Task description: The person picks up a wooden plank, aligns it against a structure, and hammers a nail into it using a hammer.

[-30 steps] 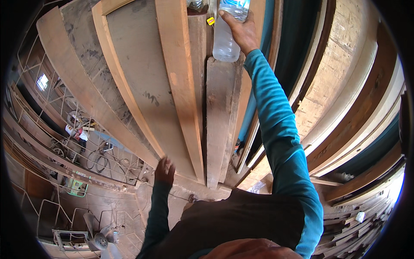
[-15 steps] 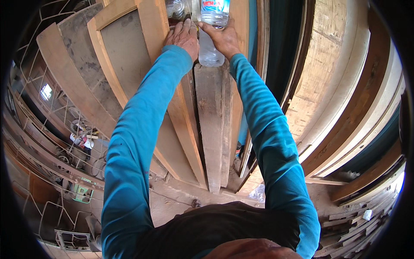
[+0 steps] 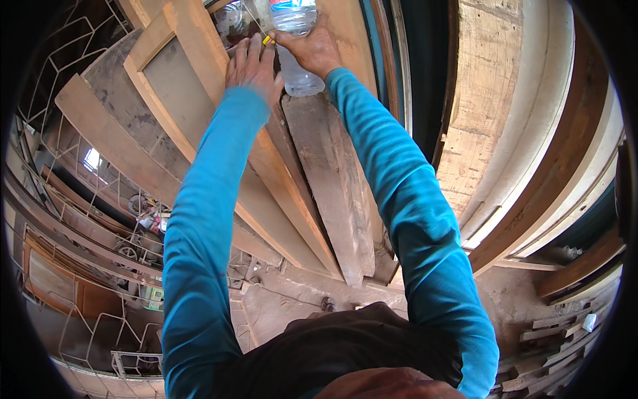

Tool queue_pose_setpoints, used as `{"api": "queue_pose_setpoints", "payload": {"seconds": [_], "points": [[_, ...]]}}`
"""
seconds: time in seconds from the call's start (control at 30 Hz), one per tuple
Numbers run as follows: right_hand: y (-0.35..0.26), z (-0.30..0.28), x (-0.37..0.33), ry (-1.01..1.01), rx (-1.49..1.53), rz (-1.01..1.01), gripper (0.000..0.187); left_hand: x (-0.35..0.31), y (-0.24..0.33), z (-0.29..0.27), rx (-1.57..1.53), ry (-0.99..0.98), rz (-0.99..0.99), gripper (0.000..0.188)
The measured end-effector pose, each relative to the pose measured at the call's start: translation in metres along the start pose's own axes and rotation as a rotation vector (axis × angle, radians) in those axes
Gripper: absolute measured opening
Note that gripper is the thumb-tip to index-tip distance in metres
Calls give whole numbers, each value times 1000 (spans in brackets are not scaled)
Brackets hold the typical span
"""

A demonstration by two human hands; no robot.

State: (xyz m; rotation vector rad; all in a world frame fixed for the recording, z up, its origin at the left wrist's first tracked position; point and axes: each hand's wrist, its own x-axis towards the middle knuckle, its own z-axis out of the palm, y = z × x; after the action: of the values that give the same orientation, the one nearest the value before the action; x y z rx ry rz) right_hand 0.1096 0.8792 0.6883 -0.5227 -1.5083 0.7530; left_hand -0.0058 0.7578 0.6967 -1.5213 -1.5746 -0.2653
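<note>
Both arms reach forward, blue-green sleeves [image 3: 212, 173] nearly straight, wrists close together at the top of the view. Right hand [image 3: 311, 50]: grip wrapped round a clear plastic bottle [image 3: 302, 78], thumb across the near face, fingers round the far right side. Left hand [image 3: 254, 70]: just left of the bottle, back uppermost, fingers stretched forward. A small yellow tag [image 3: 268, 40] sits between its fingertips and the right thumb; cannot tell whether the left grip pinches anything.

Bottle: upright, blue-and-white label high on its side, base at the upper end of a rough timber post [image 3: 325, 153]. Lower half looks cloudy; fill level cannot be read, its top cut off by the frame.

Beyond the left fingers, a clear container [image 3: 234, 16], partly out of frame, dark reddish area below it; contents unclear. A framed wooden panel [image 3: 186, 86] leans left of the post.
</note>
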Motion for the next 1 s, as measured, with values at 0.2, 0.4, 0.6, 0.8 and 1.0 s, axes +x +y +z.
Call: {"api": "queue_pose_setpoints", "payload": {"seconds": [0.2, 0.4, 0.6, 0.8, 1.0], "points": [[8, -8, 1, -31, 6, 53, 97, -71, 14, -16, -142, 127, 5, 67], [-13, -5, 8, -14, -25, 74, 94, -97, -11, 23, -176, 195, -83, 73], [-36, -10, 45, 26, 10, -94, 73, -96, -15, 37, -269, 188, -113, 70], [-29, -39, 45, 190, 143, -316, 68, -98, -24, 45, -327, 272, -70, 68], [-128, -77, 83, 360, 215, -635, 34, -105, -28, 49, -378, 300, -67, 69]]}}
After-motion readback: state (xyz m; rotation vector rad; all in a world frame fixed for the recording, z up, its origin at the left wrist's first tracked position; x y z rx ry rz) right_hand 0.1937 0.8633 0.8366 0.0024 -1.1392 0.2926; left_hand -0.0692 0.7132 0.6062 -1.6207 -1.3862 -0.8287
